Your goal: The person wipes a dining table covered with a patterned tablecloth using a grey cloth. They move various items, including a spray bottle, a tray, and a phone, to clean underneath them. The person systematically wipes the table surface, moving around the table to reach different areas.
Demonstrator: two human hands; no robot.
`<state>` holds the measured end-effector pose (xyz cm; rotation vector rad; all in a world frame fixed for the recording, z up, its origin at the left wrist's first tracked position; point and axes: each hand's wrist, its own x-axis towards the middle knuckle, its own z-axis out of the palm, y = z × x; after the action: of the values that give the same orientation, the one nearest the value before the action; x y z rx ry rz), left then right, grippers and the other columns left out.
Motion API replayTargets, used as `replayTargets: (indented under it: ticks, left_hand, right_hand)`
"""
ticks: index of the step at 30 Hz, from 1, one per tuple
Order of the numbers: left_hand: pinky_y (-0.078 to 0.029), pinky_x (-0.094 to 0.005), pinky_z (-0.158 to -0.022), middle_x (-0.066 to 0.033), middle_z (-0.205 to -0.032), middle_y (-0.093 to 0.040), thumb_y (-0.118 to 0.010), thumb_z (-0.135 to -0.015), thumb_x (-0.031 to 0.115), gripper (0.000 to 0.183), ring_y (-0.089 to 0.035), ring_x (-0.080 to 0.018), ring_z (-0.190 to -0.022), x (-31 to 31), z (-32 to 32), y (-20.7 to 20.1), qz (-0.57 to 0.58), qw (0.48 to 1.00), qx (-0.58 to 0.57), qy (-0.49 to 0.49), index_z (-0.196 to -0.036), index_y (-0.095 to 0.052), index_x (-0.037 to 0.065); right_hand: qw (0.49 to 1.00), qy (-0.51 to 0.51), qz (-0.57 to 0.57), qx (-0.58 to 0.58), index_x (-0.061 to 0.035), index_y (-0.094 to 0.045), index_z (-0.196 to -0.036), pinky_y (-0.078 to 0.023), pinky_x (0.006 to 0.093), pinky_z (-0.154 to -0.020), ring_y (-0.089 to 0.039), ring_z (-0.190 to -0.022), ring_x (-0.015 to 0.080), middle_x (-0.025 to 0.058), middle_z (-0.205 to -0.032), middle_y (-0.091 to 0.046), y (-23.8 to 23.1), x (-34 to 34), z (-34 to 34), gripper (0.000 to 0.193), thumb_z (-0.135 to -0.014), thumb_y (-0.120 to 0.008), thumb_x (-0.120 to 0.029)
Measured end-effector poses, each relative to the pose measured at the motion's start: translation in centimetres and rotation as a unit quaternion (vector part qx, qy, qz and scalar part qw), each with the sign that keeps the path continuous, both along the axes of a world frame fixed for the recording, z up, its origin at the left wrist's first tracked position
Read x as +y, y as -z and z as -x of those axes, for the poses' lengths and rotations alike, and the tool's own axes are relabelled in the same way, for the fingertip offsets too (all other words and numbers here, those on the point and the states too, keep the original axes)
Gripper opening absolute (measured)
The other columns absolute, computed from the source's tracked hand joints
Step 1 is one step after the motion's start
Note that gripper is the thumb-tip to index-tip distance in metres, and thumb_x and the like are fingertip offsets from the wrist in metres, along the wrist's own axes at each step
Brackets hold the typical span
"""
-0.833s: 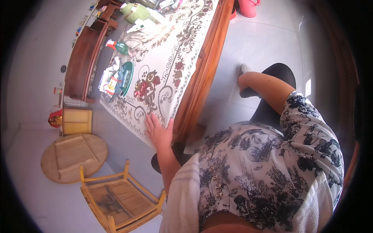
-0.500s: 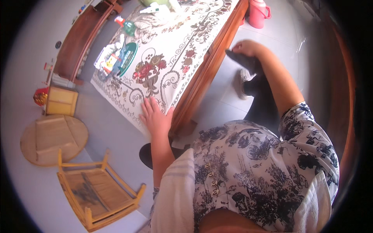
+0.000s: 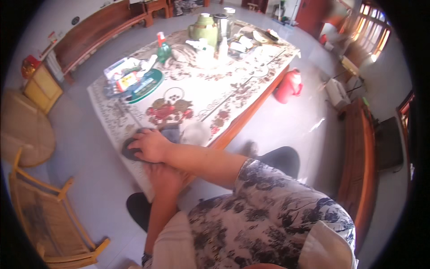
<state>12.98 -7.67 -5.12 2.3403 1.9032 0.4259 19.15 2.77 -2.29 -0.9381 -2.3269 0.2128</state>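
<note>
At the near left corner of the table, my right hand [image 3: 150, 144] grips a dark, rounded thing [image 3: 130, 151] that I cannot name for sure. Its fingers are bent over the top of it. My right forearm crosses above my left wrist. Just below the right hand is my left hand [image 3: 163, 175], at the table's edge; its fingers are partly covered and blurred. Beside the right wrist lie a blurred grey-blue patch [image 3: 170, 133] and a whitish, rounded thing [image 3: 195, 133]. Under them is a floral tablecloth [image 3: 168, 110].
A green tray [image 3: 154, 85] with small packages, a spray bottle [image 3: 164, 50] and a green jug [image 3: 204, 30] stand on the table. On the floor are a red thermos [image 3: 289, 87] at right and a wooden chair [image 3: 53, 215] at left. A wooden bench [image 3: 96, 31] lines the back.
My right hand has swung from beside the table on the right to its near left corner, with the dark thing. The left hand is no longer spread flat in sight. The view has tilted up.
</note>
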Motion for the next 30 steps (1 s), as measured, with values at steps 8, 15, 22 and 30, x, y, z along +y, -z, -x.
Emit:
replayTargets:
  ticks: [8,15,22,30]
  left_hand:
    - [-0.014,-0.0580,-0.119,-0.0145,-0.161,-0.026,-0.085,-0.070,0.033,0.099,-0.021,-0.0319,-0.150,0.1,-0.5,-1.2,0.028,0.998,0.058,-0.029,-0.151,-0.033,0.008]
    - [-0.018,-0.0574,-0.119,-0.0135,-0.161,-0.027,-0.086,-0.069,0.025,0.102,-0.022,-0.0322,-0.150,0.1,-0.8,-1.4,0.010,0.997,0.062,-0.033,-0.153,-0.031,0.010]
    - [-0.019,-0.0578,-0.118,-0.0137,-0.161,-0.027,-0.084,-0.070,0.024,0.099,-0.022,-0.0332,-0.149,0.2,-0.9,-1.3,0.003,0.997,0.070,-0.031,-0.153,-0.032,0.010]
    - [-0.020,-0.0607,-0.116,-0.0148,-0.160,-0.028,-0.081,-0.072,0.027,0.094,-0.024,-0.0338,-0.149,0.9,-1.3,-1.2,-0.003,0.997,0.078,0.001,-0.152,-0.033,0.010]
  right_hand:
    - [0.994,0.070,-0.045,0.066,-0.0225,-0.073,-0.112,-0.049,0.0444,-0.093,-0.059,-0.111,0.0298,0.0049,-0.124,-0.066,3.4,5.1,-8.9,0.030,-0.083,-0.071,-0.025]
    - [0.979,0.194,-0.045,0.043,-0.0231,-0.072,-0.114,-0.054,0.0422,-0.088,-0.063,-0.102,0.0327,0.0063,-0.119,-0.067,3.4,5.5,-19.7,0.032,-0.083,-0.071,-0.026]
    - [0.935,0.355,-0.008,0.007,-0.0263,-0.075,-0.106,-0.054,0.0442,-0.089,-0.061,-0.107,0.0318,0.0044,-0.120,-0.067,3.5,5.9,-31.3,0.023,-0.085,-0.066,-0.022]
    - [0.685,0.518,0.470,0.205,-0.0052,-0.071,-0.104,-0.059,0.0417,-0.071,-0.071,-0.074,0.0286,0.0149,-0.089,-0.072,14.7,0.0,-53.1,0.033,-0.102,-0.047,-0.027]
